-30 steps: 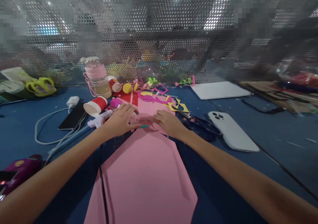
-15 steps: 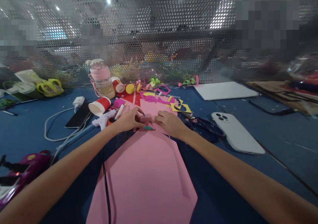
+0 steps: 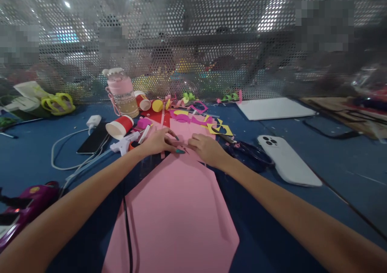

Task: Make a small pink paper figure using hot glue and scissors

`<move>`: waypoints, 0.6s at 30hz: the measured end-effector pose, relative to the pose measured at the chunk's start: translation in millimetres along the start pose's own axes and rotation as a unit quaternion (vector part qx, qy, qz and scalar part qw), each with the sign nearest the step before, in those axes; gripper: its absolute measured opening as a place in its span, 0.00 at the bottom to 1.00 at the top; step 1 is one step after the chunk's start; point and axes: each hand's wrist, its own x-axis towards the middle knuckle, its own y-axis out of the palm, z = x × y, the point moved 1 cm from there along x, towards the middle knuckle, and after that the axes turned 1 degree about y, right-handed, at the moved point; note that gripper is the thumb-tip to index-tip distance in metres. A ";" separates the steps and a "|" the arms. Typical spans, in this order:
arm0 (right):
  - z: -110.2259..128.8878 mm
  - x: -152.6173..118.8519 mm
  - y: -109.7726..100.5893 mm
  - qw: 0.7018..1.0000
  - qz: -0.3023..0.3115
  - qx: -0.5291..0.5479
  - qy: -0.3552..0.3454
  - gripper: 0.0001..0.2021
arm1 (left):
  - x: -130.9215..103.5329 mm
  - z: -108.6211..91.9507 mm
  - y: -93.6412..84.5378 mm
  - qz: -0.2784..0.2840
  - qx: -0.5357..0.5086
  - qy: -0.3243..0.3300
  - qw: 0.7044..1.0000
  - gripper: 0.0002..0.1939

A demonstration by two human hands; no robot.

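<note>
A large pink paper sheet (image 3: pixel 181 208) lies on the blue table, narrowing toward its far end. At that end my left hand (image 3: pixel 159 141) has thumb and fingers around a small pink paper piece (image 3: pixel 178 142). My right hand (image 3: pixel 207 149) has its fingers curled together at the right end of the same piece. Its fingertips are partly hidden against the pink paper. A white glue gun (image 3: pixel 123 144) rests left of my left hand. Dark-handled scissors (image 3: pixel 252 154) are right of my right hand.
Behind the hands lie paper scraps (image 3: pixel 181 117), a red cup (image 3: pixel 120 127) and a pink-lidded bottle (image 3: pixel 122 93). A black phone (image 3: pixel 93 138) with a white cable is left, a white phone (image 3: pixel 288 160) right. A black cord (image 3: pixel 127 232) crosses the pink sheet. A perforated metal screen (image 3: pixel 193 35) stands behind.
The view has shifted very slightly. Both hands stay at the far end of the pink sheet, with hardly any change in their fingers.
</note>
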 end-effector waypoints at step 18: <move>3.6 -1.7 -2.8 0.993 -0.044 0.109 0.013 0.09 | -1.0 2.4 3.3 -0.013 -0.027 0.008 1.000 0.19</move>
